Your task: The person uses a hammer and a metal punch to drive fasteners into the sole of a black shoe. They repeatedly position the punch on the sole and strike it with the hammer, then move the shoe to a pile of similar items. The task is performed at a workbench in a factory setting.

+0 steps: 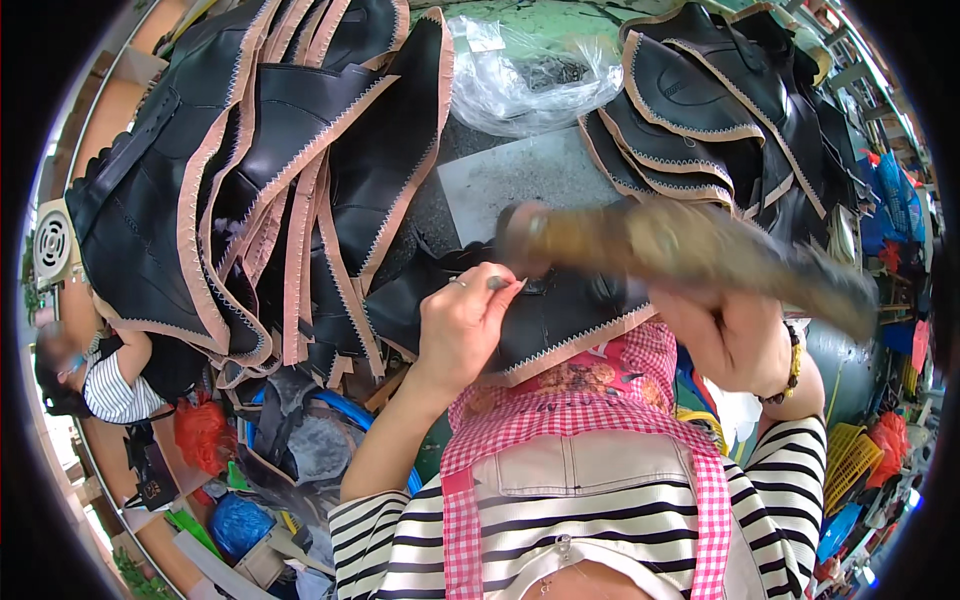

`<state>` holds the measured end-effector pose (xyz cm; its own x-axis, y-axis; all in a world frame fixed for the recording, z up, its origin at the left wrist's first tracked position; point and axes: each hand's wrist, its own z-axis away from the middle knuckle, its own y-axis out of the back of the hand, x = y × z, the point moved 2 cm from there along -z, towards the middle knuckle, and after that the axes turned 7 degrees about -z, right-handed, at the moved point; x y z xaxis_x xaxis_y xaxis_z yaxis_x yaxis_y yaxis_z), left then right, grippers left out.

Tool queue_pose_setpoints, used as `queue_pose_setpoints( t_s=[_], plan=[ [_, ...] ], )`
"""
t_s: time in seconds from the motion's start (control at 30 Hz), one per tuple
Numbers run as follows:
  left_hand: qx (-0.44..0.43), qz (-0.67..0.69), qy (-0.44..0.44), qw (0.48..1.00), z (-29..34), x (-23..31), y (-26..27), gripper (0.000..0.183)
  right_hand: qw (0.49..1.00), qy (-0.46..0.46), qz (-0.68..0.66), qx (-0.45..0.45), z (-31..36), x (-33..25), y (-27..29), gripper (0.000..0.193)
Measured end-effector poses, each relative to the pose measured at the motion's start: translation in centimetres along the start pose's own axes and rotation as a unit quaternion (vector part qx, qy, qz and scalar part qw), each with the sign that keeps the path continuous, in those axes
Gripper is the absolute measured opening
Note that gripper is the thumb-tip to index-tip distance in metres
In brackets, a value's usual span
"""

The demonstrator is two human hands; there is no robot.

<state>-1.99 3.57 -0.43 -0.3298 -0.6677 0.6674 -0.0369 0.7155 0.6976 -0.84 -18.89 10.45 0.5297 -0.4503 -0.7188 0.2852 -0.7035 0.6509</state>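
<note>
Nearest, a pink checked apron [580, 440] covered the striped top [590, 505] of the person working. Beyond it, a black sheet [560, 335] with a tan, zigzag-stitched border lay below the hands, its near edge meeting the apron. The left hand [462, 322] had its grip pressed together, pinching a small grey piece [495, 283] above the sheet; its exact shape was too small to tell. The right hand [725, 335] had its grip closed on a long brownish tool [690, 245], blurred, one end just beside the left fingertips. Farther off, a pale plate [530, 180] lay between a left pile of similar black pieces [150, 210] and a right pile [690, 90]. Behind the plate, clear plastic wrap [535, 90] rested on the green desk [560, 18]. Off left sat another person [120, 385].
</note>
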Motion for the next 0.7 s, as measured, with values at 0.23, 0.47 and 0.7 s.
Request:
queue_pose_setpoints(
  t_s=[0.23, 0.47, 0.7],
  plan=[
    [-0.036, 0.224, 0.138, 0.964, -0.3, -0.3, 1.1, 0.015, 0.983, -0.178, 0.019, 0.036, 1.0, 5.2, 1.2, 0.021],
    [-0.190, -0.181, -0.141, 0.955, -3.0, -0.3, 5.0, 0.015, 0.949, -0.195, 0.058, 0.240, 0.6, 9.3, 8.0, 0.030],
    [-0.074, -0.387, -0.167, 0.904, -2.6, 16.6, 18.4, 0.012, 0.944, -0.161, 0.159, 0.238, -0.3, 15.6, 11.1, 0.042]
  ],
)
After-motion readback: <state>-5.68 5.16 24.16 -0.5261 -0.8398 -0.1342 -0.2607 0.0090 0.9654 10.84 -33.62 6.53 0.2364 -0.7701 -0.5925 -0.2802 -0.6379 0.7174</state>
